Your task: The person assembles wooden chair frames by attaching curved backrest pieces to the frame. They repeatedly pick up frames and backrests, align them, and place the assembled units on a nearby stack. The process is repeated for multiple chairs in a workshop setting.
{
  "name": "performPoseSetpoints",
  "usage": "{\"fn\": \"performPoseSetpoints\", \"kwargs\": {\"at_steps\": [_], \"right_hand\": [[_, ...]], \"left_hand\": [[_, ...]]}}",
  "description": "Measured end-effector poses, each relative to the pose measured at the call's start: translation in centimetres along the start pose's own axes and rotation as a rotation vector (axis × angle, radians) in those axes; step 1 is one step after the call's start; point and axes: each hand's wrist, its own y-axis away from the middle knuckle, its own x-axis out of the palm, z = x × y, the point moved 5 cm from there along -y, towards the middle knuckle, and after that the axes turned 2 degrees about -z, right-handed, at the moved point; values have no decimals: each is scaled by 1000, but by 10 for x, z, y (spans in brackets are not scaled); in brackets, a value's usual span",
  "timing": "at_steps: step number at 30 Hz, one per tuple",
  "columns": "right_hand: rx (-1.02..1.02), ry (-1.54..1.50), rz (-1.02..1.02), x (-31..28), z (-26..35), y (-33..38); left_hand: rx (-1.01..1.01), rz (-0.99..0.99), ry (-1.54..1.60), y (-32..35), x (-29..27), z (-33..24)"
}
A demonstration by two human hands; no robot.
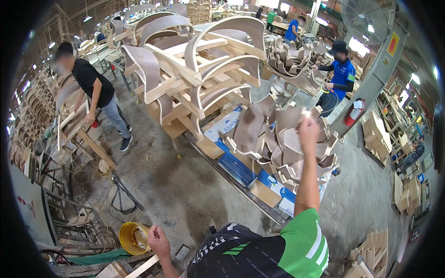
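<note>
My right hand point(308, 131) is raised high over a pile of curved brown plywood chair backs point(273, 139) stacked on flattened cardboard boxes point(241, 167). Its fingers pinch a small pale piece point(306, 112) above the pile's top. Low at the left, my left hand point(157, 241) sits with curled fingers beside the right rim of a yellow tub point(131, 238) holding small yellowish bits. It is just above a pale wooden bar point(141, 267). Whether that hand grips anything cannot be told.
A tall stack of pale wooden chair frames point(199, 78) stands behind the pile. One person in black point(92, 88) handles a wooden frame at the left; another in blue point(342, 76) works at the right. Metal stands point(123, 194) and wood offcuts point(371, 252) line the concrete floor.
</note>
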Motion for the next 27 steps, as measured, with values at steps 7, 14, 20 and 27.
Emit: {"fn": "performPoseSetpoints", "kwargs": {"at_steps": [7,14,20,27], "right_hand": [[211,-1058,-76,-81,148,-3],[321,-1488,377,-43,233,31],[490,-1820,955,42,290,77],[638,-1808,1211,102,288,120]], "left_hand": [[-124,9,-105,14,-19,16],[11,288,-75,-6,55,-19],[128,258,85,-23,106,-55],[-23,-14,356,-40,95,-21]]}}
